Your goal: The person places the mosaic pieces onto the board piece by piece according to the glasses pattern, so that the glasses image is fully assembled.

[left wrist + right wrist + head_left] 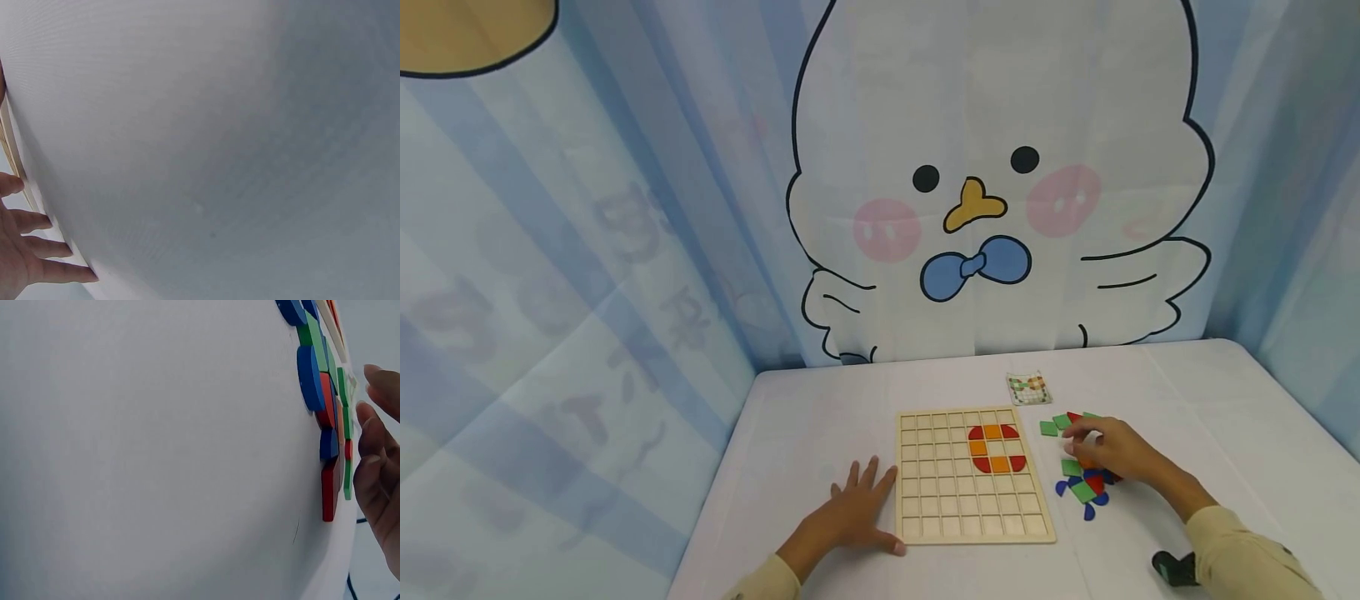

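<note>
A wooden grid board [936, 504] lies on the table, with red quarter-round pieces and orange square tiles [992, 432] forming a C shape in its upper right cells. My left hand [853, 512] rests beside the board, fingers spread, with thumb and a fingertip at its left edge. Over a loose pile of coloured pieces hovers my right hand [1108, 450], its fingers bent and no piece visible between thumb and fingers. Green squares [1048, 428], red pieces [1096, 483] and blue rounded pieces [310, 378] lie around and under it; the hand hides part of the pile.
Beyond the board's upper right corner lies a small pattern card [1029, 389]. A dark object [1174, 569] sits by the right sleeve. White cloth covers the table [820, 417], and a printed curtain [760, 167] hangs behind it.
</note>
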The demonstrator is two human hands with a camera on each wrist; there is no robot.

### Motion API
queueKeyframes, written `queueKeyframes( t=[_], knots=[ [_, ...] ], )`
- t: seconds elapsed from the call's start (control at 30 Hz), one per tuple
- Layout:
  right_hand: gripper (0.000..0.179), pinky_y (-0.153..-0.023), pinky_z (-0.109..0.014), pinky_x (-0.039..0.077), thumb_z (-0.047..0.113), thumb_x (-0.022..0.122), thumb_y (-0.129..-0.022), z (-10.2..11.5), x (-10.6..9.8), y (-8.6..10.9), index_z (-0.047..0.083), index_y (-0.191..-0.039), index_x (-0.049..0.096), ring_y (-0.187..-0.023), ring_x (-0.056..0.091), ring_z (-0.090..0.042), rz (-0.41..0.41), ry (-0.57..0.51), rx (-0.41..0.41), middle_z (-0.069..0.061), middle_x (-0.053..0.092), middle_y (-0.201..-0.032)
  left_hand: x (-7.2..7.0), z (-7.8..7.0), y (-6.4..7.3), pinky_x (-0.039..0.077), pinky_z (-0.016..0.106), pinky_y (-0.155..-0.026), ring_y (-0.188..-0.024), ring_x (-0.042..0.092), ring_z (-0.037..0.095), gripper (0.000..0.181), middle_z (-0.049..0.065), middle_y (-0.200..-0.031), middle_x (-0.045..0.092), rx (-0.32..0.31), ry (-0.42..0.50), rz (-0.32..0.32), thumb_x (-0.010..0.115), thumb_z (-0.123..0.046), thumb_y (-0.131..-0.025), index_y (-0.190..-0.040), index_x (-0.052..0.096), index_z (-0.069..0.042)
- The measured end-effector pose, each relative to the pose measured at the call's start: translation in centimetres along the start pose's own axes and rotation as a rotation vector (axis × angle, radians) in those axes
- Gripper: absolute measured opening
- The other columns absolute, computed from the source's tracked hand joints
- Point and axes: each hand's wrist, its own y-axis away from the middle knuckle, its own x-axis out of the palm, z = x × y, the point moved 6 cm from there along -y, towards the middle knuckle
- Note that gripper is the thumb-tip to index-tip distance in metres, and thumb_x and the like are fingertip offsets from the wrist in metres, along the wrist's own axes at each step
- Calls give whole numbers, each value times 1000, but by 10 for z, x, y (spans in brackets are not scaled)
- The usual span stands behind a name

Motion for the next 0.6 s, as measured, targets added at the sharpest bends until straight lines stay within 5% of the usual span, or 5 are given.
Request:
queueKeyframes(
  t=[0.6],
  knots=[
    [26,-69,-21,49,24,81,-84,-24,-12,14,10,-104,73,-85,52,-16,16,110,58,2,63,-90,-2,-2,1,30,78,-104,-148,18,55,116,21,-166,20,-2,-12,2,78,-72,-65,-159,31,-21]
  ],
)
